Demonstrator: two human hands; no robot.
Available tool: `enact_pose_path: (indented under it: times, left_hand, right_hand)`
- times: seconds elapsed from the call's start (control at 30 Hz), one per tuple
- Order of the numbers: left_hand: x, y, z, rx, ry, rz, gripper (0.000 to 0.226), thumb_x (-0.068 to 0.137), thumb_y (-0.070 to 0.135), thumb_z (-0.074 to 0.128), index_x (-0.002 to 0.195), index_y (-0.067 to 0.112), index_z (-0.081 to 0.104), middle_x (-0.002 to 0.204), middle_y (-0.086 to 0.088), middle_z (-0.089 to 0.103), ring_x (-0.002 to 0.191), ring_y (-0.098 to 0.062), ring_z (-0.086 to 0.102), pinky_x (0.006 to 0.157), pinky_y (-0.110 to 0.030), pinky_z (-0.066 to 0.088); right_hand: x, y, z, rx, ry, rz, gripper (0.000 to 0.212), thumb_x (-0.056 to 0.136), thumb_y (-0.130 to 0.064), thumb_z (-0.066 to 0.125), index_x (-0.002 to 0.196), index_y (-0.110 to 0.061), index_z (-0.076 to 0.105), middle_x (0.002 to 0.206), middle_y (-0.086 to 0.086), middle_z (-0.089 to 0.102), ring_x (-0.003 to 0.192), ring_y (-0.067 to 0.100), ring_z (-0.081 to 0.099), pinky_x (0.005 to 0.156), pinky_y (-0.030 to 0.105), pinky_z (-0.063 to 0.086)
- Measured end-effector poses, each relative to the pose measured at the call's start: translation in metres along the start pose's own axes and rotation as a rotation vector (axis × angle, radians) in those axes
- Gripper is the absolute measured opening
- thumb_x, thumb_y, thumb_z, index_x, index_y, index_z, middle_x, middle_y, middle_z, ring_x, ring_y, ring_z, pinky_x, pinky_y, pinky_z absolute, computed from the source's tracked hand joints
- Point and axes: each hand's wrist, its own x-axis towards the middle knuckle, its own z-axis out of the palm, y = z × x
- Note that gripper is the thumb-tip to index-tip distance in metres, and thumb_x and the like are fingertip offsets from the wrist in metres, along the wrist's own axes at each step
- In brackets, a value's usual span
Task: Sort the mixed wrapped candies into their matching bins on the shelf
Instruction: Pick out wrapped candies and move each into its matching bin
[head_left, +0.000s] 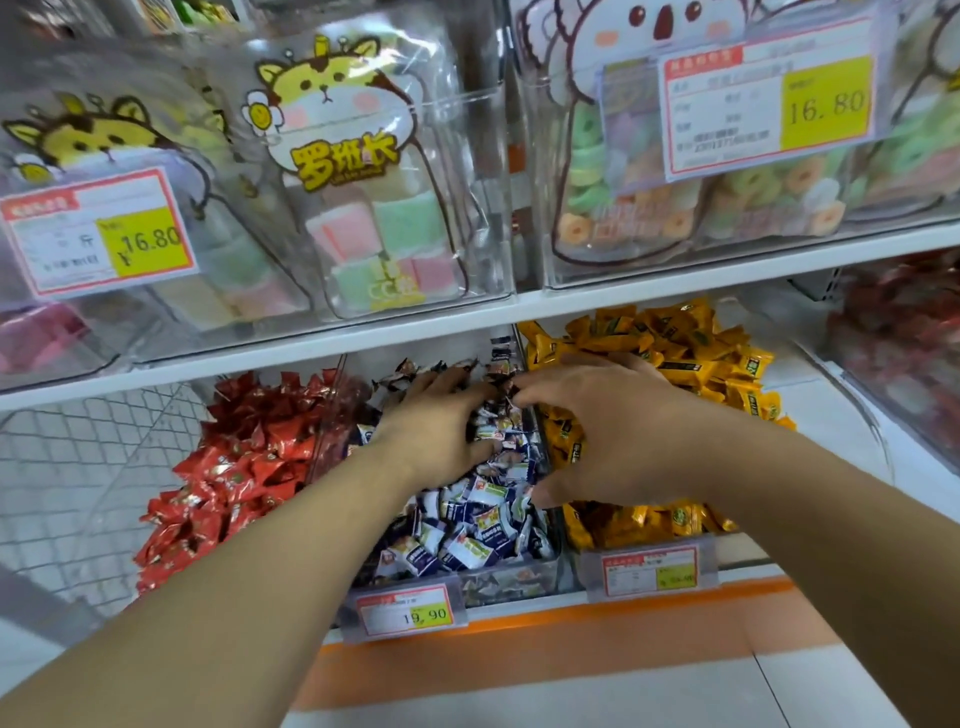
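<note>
- Blue-and-white candies (478, 525) fill the middle bin (511, 577) on the lower shelf; both hands work in its far half.
- Left hand (431, 431) lies palm down on the pile, fingers spread and slightly bent; whether it holds a piece cannot be told.
- Right hand (608, 415) reaches across from the right, fingertips curled together at the divider; a pinched candy is likely but not visible.
- Red candies (244, 467) lie in the left bin, yellow candies (675, 353) in the right bin.
- Progress: the three colours look largely separated; remaining strays, if any, are probably near the dividers.
- Price tags (410, 613) front the bins; bagged sweets (363, 182) stand on the shelf above.
</note>
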Motion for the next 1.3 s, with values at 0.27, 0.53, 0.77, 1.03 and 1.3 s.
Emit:
enact_pose_path:
  times: [0.27, 0.53, 0.77, 1.03, 1.3]
  left_hand:
    - [-0.024, -0.009, -0.026, -0.009, -0.079, 0.086, 0.046, 0.092, 0.05, 0.064, 0.136, 0.045, 0.052, 0.14, 0.006, 0.054, 0.119, -0.022, 0.059, 0.1, -0.04, 0.053]
    - [-0.037, -0.014, -0.054, -0.179, -0.345, 0.012, 0.041, 0.091, 0.058, 0.063, 0.131, 0.048, 0.06, 0.134, 0.01, 0.064, 0.112, -0.013, 0.065, 0.103, -0.032, 0.051]
    - [0.003, 0.015, -0.043, -0.171, -0.064, 0.006, 0.072, 0.091, 0.066, 0.058, 0.155, 0.043, 0.034, 0.165, 0.005, 0.03, 0.149, -0.03, 0.028, 0.12, -0.047, 0.031]
    - [0.025, 0.027, -0.014, -0.045, -0.207, -0.058, 0.076, 0.079, 0.078, 0.052, 0.149, 0.051, 0.035, 0.159, 0.005, 0.036, 0.143, -0.04, 0.036, 0.111, -0.061, 0.037]
    - [-0.011, 0.0, -0.029, -0.005, -0.206, 0.066, 0.066, 0.086, 0.075, 0.057, 0.144, 0.045, 0.047, 0.139, 0.004, 0.056, 0.122, -0.025, 0.057, 0.099, -0.037, 0.051]
  right_hand:
    - [-0.003, -0.004, -0.004, 0.005, -0.004, 0.013, 0.092, 0.076, -0.072, 0.075, 0.154, -0.047, 0.032, 0.165, -0.03, 0.015, 0.156, 0.008, 0.005, 0.126, 0.044, -0.005]
    - [-0.003, -0.005, -0.004, 0.015, -0.029, 0.028, 0.094, 0.077, -0.071, 0.074, 0.156, -0.047, 0.028, 0.166, -0.029, 0.013, 0.157, 0.01, 0.002, 0.127, 0.046, -0.009]
    - [-0.001, -0.005, -0.005, 0.019, -0.035, 0.039, 0.095, 0.077, -0.071, 0.075, 0.156, -0.049, 0.027, 0.166, -0.029, 0.013, 0.156, 0.01, 0.005, 0.128, 0.046, -0.003]
    - [0.0, -0.003, -0.002, 0.013, -0.016, 0.015, 0.094, 0.077, -0.07, 0.075, 0.155, -0.048, 0.028, 0.165, -0.032, 0.008, 0.156, 0.005, -0.008, 0.127, 0.043, -0.006]
    - [-0.004, -0.002, -0.003, 0.026, 0.002, 0.005, 0.094, 0.075, -0.072, 0.075, 0.154, -0.05, 0.03, 0.163, -0.035, 0.012, 0.155, 0.003, -0.006, 0.125, 0.04, -0.005]
